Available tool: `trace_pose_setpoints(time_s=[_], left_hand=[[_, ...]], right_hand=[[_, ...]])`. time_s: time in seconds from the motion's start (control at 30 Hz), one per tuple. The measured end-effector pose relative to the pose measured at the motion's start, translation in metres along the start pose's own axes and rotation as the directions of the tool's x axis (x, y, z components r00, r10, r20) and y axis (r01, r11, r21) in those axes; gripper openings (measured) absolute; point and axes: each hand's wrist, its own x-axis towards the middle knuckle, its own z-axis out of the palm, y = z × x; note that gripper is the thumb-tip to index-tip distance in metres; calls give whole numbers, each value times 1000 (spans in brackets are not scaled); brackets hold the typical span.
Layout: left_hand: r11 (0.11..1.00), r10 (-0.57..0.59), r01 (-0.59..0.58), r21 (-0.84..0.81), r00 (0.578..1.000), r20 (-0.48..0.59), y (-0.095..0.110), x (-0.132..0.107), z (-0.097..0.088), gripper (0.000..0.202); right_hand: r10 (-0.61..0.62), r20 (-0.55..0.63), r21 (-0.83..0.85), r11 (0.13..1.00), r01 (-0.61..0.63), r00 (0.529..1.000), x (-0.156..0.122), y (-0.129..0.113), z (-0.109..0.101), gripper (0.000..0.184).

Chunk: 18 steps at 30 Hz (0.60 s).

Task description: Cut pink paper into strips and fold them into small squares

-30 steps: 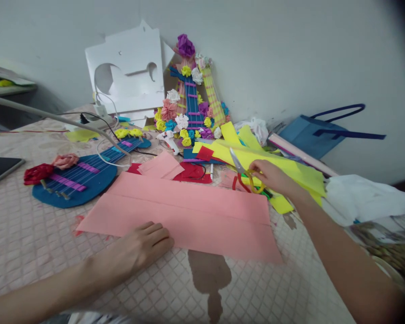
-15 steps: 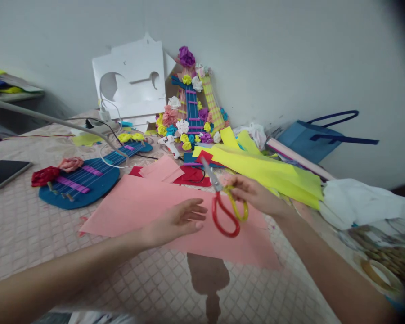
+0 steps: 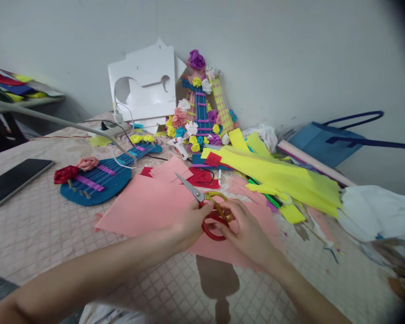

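At the left edge lies a phone (image 3: 15,180), and right of it a blue guitar-shaped craft (image 3: 101,182). At the centre, over the pink paper (image 3: 141,207), the left hand (image 3: 189,222) pinches the scissors (image 3: 201,198) by the pivot, blades together and pointing to the upper left. The right hand (image 3: 246,231) has its fingers closed on the scissors' handles, with yellow paper (image 3: 283,175) further right.

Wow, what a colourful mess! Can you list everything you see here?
scissors: one, red and yellow handles, centre, over the pink sheet
pink sheet: one, large, centre
yellow sheets: several, right of centre
red scraps: few, behind the pink sheet
flat guitar craft: one, blue, left
standing guitar crafts: several, multicolour, against wall
white cardboard: one, against wall
glue gun: one, white
tablet: one, black, far left
bag: one, blue, right
left hand: gripping scissors
right hand: on scissor handles
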Motion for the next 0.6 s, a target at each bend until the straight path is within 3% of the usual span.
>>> trace_pose_setpoints(time_s=[0.17, 0.27, 0.33, 0.4, 0.5, 0.6], left_hand=[[997, 11, -13, 79, 1000, 24, -10, 4, 5, 16], [982, 40, -46, 185, 999, 35, -15, 8, 0, 17], [937, 78, -111, 331, 991, 112, -13, 8, -7, 28], [820, 106, -212, 531, 969, 222, -6, 4, -16, 44], [547, 59, -338, 766, 928, 368, 12, -3, -33, 49], [152, 62, -368, 917, 930, 363, 32, 2, -56, 34]], right_hand=[[185, 36, 100, 977, -188, 982, 3, 7, 8, 34], [162, 73, 102, 980, -169, 984, 3, 9, 11, 43], [129, 68, 88, 987, -135, 989, 1, 10, 10, 49], [111, 56, 89, 989, -116, 992, -3, 13, 7, 51], [132, 33, 67, 989, -134, 991, -10, 22, -3, 44], [183, -28, -17, 983, -183, 983, -17, 37, -18, 34]])
